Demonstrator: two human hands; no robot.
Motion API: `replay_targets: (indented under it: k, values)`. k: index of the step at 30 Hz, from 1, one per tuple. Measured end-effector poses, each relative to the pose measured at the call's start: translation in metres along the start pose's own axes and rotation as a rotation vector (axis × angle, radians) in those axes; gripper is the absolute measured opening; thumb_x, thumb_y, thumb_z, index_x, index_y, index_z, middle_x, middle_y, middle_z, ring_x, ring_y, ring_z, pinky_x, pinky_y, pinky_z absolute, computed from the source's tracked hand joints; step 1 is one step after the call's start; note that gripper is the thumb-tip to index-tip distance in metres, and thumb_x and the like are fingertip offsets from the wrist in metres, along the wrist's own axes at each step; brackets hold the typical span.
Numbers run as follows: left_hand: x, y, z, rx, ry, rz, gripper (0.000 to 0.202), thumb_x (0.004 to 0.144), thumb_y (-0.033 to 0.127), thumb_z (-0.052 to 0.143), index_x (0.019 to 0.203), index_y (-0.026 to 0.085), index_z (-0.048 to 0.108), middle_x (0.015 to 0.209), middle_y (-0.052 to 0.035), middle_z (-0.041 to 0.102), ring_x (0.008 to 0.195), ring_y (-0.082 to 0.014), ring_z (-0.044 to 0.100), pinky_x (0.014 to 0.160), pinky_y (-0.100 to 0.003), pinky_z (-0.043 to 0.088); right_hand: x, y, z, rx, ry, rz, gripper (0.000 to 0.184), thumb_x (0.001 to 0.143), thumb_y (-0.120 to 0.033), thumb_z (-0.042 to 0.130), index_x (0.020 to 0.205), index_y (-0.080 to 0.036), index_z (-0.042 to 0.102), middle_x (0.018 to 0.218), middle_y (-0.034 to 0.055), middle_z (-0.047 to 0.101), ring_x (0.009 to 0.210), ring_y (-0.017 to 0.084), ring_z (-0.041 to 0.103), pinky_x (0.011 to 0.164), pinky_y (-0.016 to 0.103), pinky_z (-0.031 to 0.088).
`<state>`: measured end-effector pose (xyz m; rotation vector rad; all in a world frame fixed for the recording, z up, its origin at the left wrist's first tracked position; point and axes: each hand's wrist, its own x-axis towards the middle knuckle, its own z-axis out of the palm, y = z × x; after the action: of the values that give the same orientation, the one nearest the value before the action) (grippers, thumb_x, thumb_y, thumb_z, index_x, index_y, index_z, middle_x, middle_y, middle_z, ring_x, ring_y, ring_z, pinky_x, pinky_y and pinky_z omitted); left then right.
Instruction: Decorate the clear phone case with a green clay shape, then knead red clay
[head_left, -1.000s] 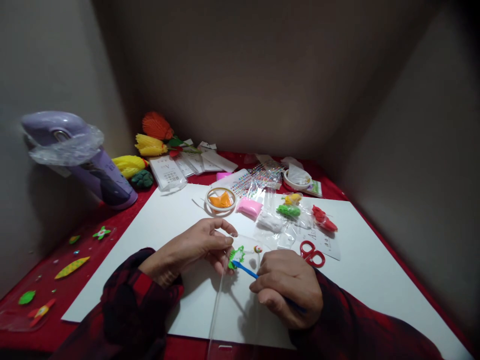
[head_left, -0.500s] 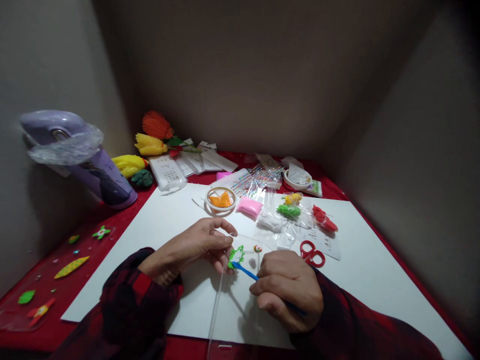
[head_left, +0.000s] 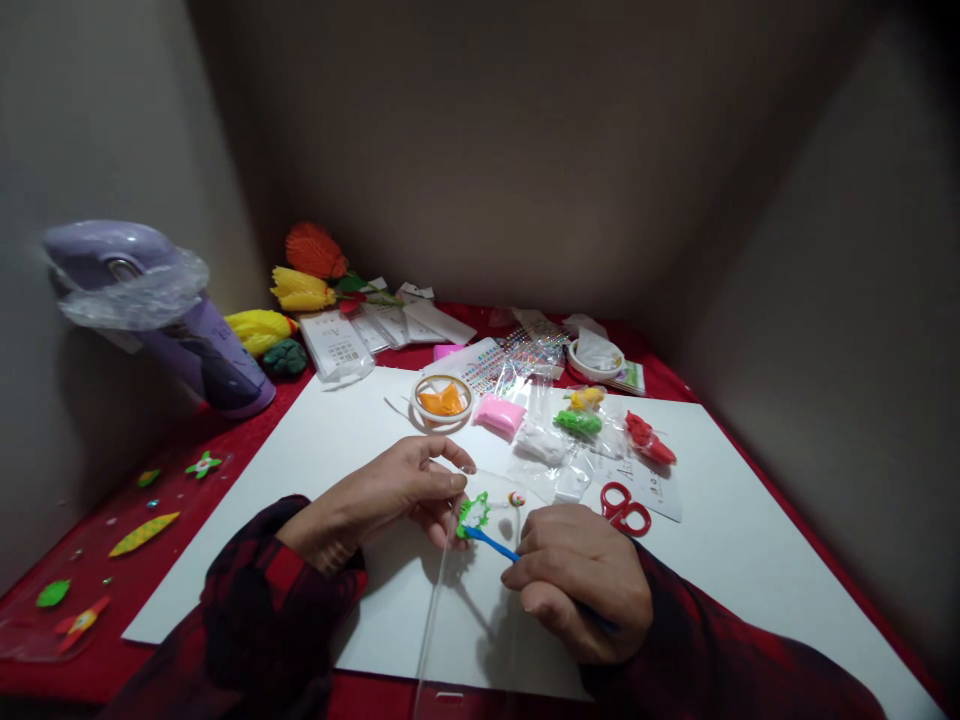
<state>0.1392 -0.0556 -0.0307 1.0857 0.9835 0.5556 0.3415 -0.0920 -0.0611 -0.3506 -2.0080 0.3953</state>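
My left hand (head_left: 401, 490) pinches the upper left edge of a clear plastic case (head_left: 472, 640), held tilted above the white board. On the case sits a green, jagged-edged ring of clay (head_left: 474, 512), with a small multicoloured clay piece (head_left: 516, 498) to its right. Closed around a blue modelling tool (head_left: 493, 544), my right hand (head_left: 581, 580) keeps the tool's tip at the lower edge of the green ring. The far end of the tool is mostly hidden by that hand.
Red-handled scissors (head_left: 625, 510) lie right of my right hand. Beyond are bagged clay pieces (head_left: 577, 422), a pink packet (head_left: 500, 414) and a tape roll (head_left: 442, 400). A purple tumbler (head_left: 202, 350) stands left, behind a clear sheet with clay shapes (head_left: 112, 560).
My right hand and the blue tool have shifted very slightly right and down, the tip staying at the green ring. My left hand and the case look unmoved.
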Motion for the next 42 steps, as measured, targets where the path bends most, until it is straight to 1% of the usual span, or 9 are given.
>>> replay_targets:
  k: [5, 9, 13, 18, 21, 26, 34, 40, 42]
  values:
    - [0.0001, 0.0008, 0.0012, 0.018, 0.001, -0.002, 0.023, 0.077, 0.026, 0.063, 0.094, 0.015, 0.052, 0.053, 0.0029, 0.06, 0.047, -0.013, 0.062, 0.048, -0.022, 0.048, 0.0004, 0.0007, -0.0003, -0.022, -0.029, 0.019, 0.034, 0.095, -0.027, 0.041, 0.076, -0.012, 0.065, 0.055, 0.0057, 0.059, 0.053, 0.015, 0.056, 0.052, 0.028, 0.04]
    - [0.0002, 0.0016, 0.0018, 0.037, 0.011, -0.003, 0.022, 0.077, 0.026, 0.062, 0.094, 0.015, 0.053, 0.052, 0.0027, 0.061, 0.046, -0.0132, 0.062, 0.048, -0.022, 0.048, -0.0012, 0.0023, -0.0004, -0.023, -0.043, 0.008, 0.03, 0.094, -0.025, 0.043, 0.078, -0.012, 0.065, 0.057, 0.0056, 0.06, 0.055, 0.016, 0.057, 0.054, 0.028, 0.041]
    - [-0.0006, 0.0017, 0.0018, 0.037, 0.01, -0.002, 0.021, 0.078, 0.025, 0.061, 0.094, 0.015, 0.052, 0.052, 0.0024, 0.061, 0.047, -0.0136, 0.062, 0.048, -0.022, 0.048, -0.0017, 0.0029, 0.0001, -0.014, -0.03, 0.011, 0.028, 0.094, -0.024, 0.044, 0.079, -0.012, 0.065, 0.058, 0.006, 0.061, 0.056, 0.016, 0.057, 0.054, 0.029, 0.042]
    - [-0.0005, 0.0011, 0.0011, 0.03, 0.002, 0.0, 0.021, 0.078, 0.025, 0.062, 0.094, 0.015, 0.052, 0.052, 0.0027, 0.06, 0.047, -0.0132, 0.062, 0.048, -0.021, 0.048, 0.0, 0.0015, 0.0001, -0.004, 0.007, 0.0, 0.03, 0.094, -0.025, 0.044, 0.077, -0.012, 0.065, 0.056, 0.0067, 0.061, 0.053, 0.015, 0.055, 0.052, 0.029, 0.04]
    - [-0.0002, 0.0014, 0.0015, 0.03, 0.003, -0.005, 0.023, 0.078, 0.026, 0.062, 0.094, 0.015, 0.052, 0.052, 0.0026, 0.06, 0.046, -0.0129, 0.061, 0.047, -0.022, 0.048, 0.0001, 0.0011, -0.0008, -0.005, -0.014, 0.007, 0.031, 0.094, -0.026, 0.044, 0.077, -0.012, 0.065, 0.056, 0.0067, 0.061, 0.053, 0.015, 0.056, 0.052, 0.029, 0.04]
    - [-0.0008, 0.0021, 0.0023, 0.032, 0.001, -0.007, 0.024, 0.077, 0.027, 0.063, 0.094, 0.014, 0.052, 0.054, 0.0014, 0.062, 0.046, -0.013, 0.061, 0.047, -0.022, 0.048, -0.0008, 0.0012, -0.0019, -0.012, -0.048, 0.021, 0.028, 0.093, -0.021, 0.043, 0.079, -0.012, 0.065, 0.057, 0.0067, 0.061, 0.055, 0.016, 0.056, 0.054, 0.029, 0.042]
    - [0.0001, 0.0021, 0.001, 0.034, -0.004, -0.006, 0.02, 0.079, 0.023, 0.06, 0.095, 0.014, 0.052, 0.053, 0.0023, 0.062, 0.047, -0.0125, 0.061, 0.048, -0.021, 0.049, 0.0007, -0.0005, -0.0014, -0.004, -0.009, 0.003, 0.03, 0.093, -0.022, 0.042, 0.078, -0.011, 0.065, 0.056, 0.0069, 0.061, 0.053, 0.015, 0.055, 0.052, 0.029, 0.039]
    - [0.0006, 0.0031, 0.0014, 0.034, -0.008, -0.013, 0.019, 0.081, 0.023, 0.059, 0.095, 0.014, 0.051, 0.054, 0.0023, 0.062, 0.046, -0.0108, 0.06, 0.047, -0.02, 0.048, 0.0, 0.0007, -0.0008, 0.002, -0.044, 0.0, 0.029, 0.094, -0.022, 0.042, 0.078, -0.012, 0.065, 0.057, 0.0062, 0.061, 0.053, 0.015, 0.055, 0.052, 0.029, 0.039]
    - [0.0, 0.0029, 0.0013, 0.032, -0.011, -0.013, 0.02, 0.081, 0.024, 0.06, 0.096, 0.014, 0.051, 0.054, 0.0021, 0.063, 0.045, -0.0107, 0.06, 0.048, -0.02, 0.048, -0.0005, 0.0008, -0.0002, -0.003, -0.036, 0.003, 0.028, 0.094, -0.022, 0.042, 0.079, -0.012, 0.065, 0.057, 0.0058, 0.061, 0.053, 0.015, 0.054, 0.053, 0.029, 0.039]
